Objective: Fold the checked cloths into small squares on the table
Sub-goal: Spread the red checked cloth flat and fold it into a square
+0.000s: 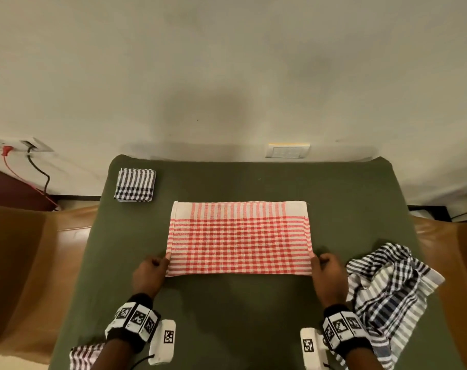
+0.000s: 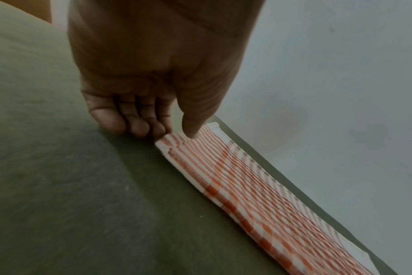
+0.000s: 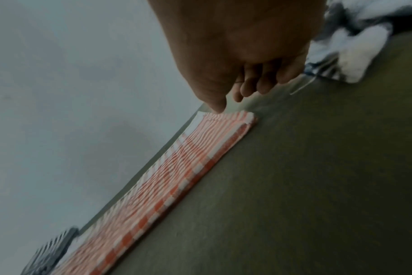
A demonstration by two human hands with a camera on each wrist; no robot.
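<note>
A red checked cloth (image 1: 239, 239) lies folded into a wide rectangle in the middle of the green table (image 1: 227, 311). My left hand (image 1: 164, 260) pinches the cloth's left edge near the front corner. In the left wrist view its thumb sits on top of the red checked cloth (image 2: 247, 186), and the curled fingers (image 2: 139, 128) touch the table beside that edge. My right hand (image 1: 316, 260) holds the right edge the same way. In the right wrist view its thumb tip is on the red checked cloth (image 3: 176, 176), with the fingers (image 3: 259, 87) curled just beyond.
A black checked cloth (image 1: 134, 185), folded small, lies at the table's back left. A crumpled black and blue checked cloth (image 1: 387, 289) lies right of my right hand. Another striped cloth (image 1: 85, 353) shows at the front left edge. A wall runs behind the table.
</note>
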